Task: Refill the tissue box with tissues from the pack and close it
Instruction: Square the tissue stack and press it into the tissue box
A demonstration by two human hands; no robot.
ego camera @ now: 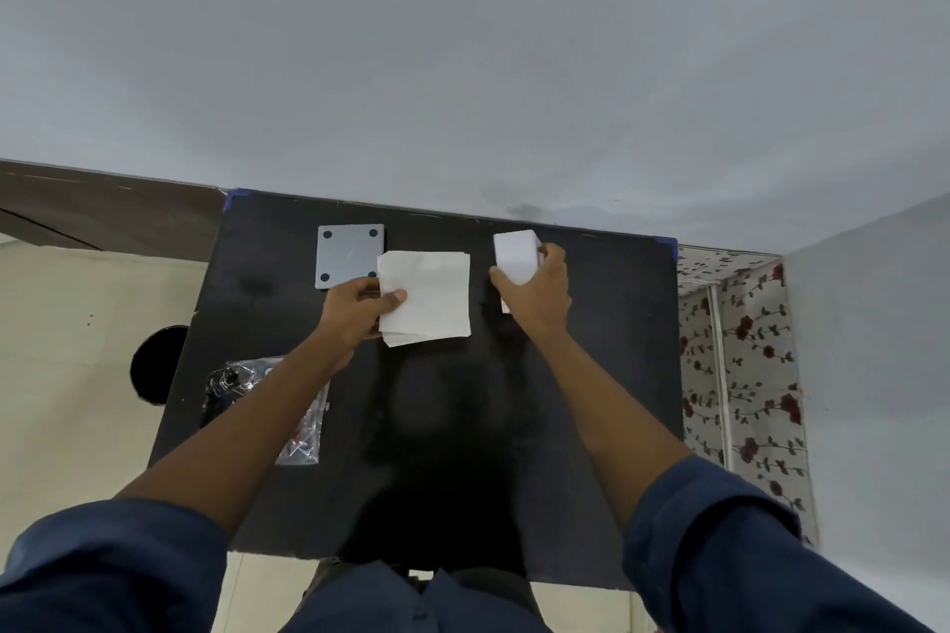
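Left hand [360, 306] grip pinches the tissue stack [425, 296] at its 9 o'clock edge; right hand [534, 293] grip wraps the white tissue box [515, 252] on the counter [462, 427].

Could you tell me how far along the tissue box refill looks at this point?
Done: the tissue stack is out of the clear plastic pack, which lies by the left forearm. In hand: the left hand grips the stack; the right hand holds the white box. Left: loading, then closing with the grey square plate, seemingly its lid.

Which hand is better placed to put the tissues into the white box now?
Left. The left hand already grips the tissue stack, while the right hand steadies the white box.
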